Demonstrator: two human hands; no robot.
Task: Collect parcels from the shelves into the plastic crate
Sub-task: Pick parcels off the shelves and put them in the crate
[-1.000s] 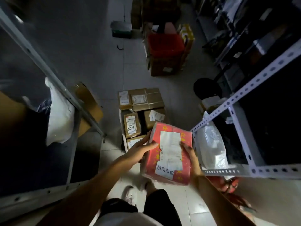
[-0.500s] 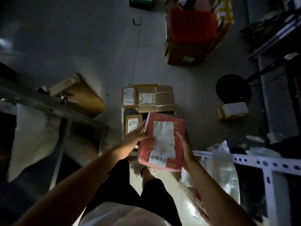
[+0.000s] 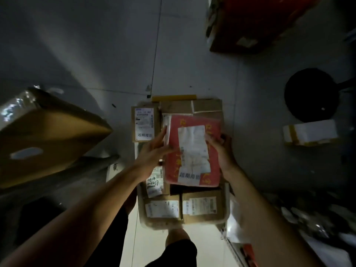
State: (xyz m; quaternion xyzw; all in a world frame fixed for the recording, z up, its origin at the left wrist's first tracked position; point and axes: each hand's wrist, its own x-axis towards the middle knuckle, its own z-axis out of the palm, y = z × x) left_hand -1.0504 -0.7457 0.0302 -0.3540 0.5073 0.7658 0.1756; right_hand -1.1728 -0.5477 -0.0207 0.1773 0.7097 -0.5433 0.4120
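Red parcel, white shipping label facing up, sits between both hands above the plastic crate. Left hand clasps its left edge with fingers laid along the side and thumb curled over the front; right hand grips the right edge, fingertips on the label. Directly beneath the hands the crate is packed with brown cardboard parcels, labels showing. Well left of the left hand a large cardboard box tilts on the tiled floor. Off to the right of the right hand lie a small white box and a round black base.
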